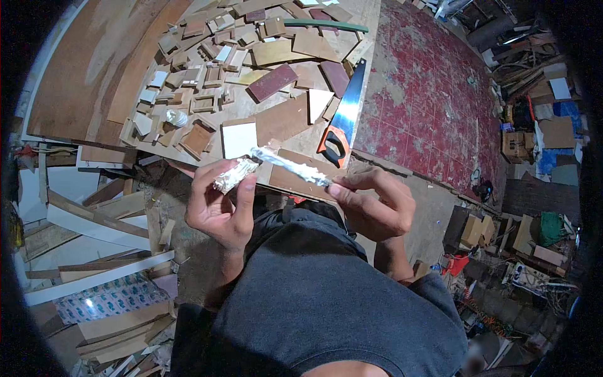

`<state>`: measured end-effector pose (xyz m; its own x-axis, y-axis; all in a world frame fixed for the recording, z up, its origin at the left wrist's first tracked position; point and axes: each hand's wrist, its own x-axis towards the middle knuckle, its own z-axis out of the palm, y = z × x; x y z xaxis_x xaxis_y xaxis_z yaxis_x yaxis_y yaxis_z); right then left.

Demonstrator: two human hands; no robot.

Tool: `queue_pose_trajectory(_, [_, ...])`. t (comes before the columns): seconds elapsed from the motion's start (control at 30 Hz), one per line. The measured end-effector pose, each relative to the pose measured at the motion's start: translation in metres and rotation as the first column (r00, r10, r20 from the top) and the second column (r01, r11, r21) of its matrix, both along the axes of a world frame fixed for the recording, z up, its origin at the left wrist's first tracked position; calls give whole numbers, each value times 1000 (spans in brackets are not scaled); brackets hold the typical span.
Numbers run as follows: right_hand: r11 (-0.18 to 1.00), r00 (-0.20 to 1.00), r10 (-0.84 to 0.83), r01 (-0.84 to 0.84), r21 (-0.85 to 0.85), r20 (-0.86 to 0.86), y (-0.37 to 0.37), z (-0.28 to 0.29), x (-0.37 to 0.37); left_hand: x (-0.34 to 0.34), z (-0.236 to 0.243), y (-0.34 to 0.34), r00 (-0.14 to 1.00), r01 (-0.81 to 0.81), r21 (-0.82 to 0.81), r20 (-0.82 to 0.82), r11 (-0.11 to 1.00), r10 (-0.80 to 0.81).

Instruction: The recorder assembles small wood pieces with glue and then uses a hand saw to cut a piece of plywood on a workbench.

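Closed to a pinch, the left hand (220, 210) is holding a lumpy white piece (232, 175), with thumb and fingers covering part of it. The right hand (383, 204) is pinching a white-coated stick (292, 166), its fingertips hiding the right end. The coating is masking the stick's surface. Whether its left end is touching the piece, I cannot tell. Both are hovering around the near edge of the table (367, 11), and the dark shirt (339, 289) is concealing parts of the forearms.
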<state>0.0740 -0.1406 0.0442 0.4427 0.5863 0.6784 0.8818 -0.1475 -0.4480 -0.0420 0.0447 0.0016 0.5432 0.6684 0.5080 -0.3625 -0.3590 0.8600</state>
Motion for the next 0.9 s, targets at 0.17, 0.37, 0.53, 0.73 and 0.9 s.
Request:
queue_pose_trajectory(0.17, [994, 993, 112, -112, -5, -40, 0, 0, -4, -6, 2, -6, 999, -36, 51, -26, 998, 38])
queue_pose_trajectory(0.37, [994, 994, 95, -97, -47, -55, -8, -6, -2, -9, -1, -11, 999, -40, -120, 16, 992, 42])
queue_pose_trajectory(0.53, [998, 997, 64, -63, 17, -48, -17, -11, 0, -7, -4, -11, 999, -38, -115, 7, 993, 39])
queue_pose_trajectory(0.73, [988, 993, 114, -109, 110, -41, -20, -6, -3, 0, 0, -19, 1000, -23, -68, -2, 997, 22])
queue_pose_trajectory(0.9, [996, 996, 86, -85, 27, -30, -32, -13, 3, 4, -1, -28, 999, -45, -86, 10, 995, 46])
